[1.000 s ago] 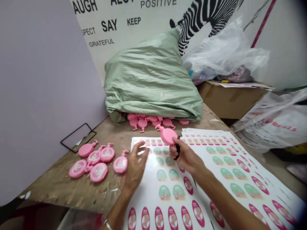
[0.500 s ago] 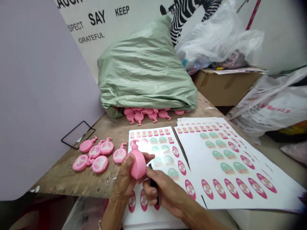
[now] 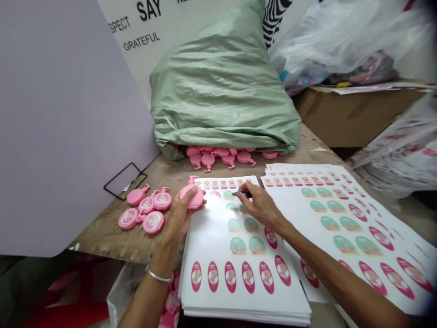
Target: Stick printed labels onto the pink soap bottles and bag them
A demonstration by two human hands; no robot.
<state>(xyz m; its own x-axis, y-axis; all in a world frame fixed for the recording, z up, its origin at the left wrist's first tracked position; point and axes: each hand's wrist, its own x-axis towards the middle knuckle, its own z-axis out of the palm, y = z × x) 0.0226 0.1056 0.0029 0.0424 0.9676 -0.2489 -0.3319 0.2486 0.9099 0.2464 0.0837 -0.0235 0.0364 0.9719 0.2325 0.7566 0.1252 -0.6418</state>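
My left hand (image 3: 178, 215) is wrapped round a pink toy pump bottle (image 3: 194, 197), its flat plain side up and its nozzle pointing away from me. The bottle is over the left edge of a stack of sticker sheets (image 3: 210, 228). My right hand (image 3: 261, 204) pinches a small black pointed tool (image 3: 246, 194), mostly hidden by the fingers. Its tip is at a green arched sticker (image 3: 228, 195) near the top of the sheet. To the left lie several pink pump bottles (image 3: 153, 222), most with round stickers on their faces.
A second spread of sticker sheets (image 3: 300, 228) lies on the right. Behind, a green sack (image 3: 221, 91) rests on the table (image 3: 112, 241), with pink bottles (image 3: 208, 159) spilling from under it. A black wire frame (image 3: 118, 180) leans near the pale panel; a cardboard box (image 3: 355, 114) stands back right.
My hands have moved apart: the right one with the black tool went from beside the bottle up to the sheet's upper stickers. A bottle lying left of the sheet is no longer visible there.
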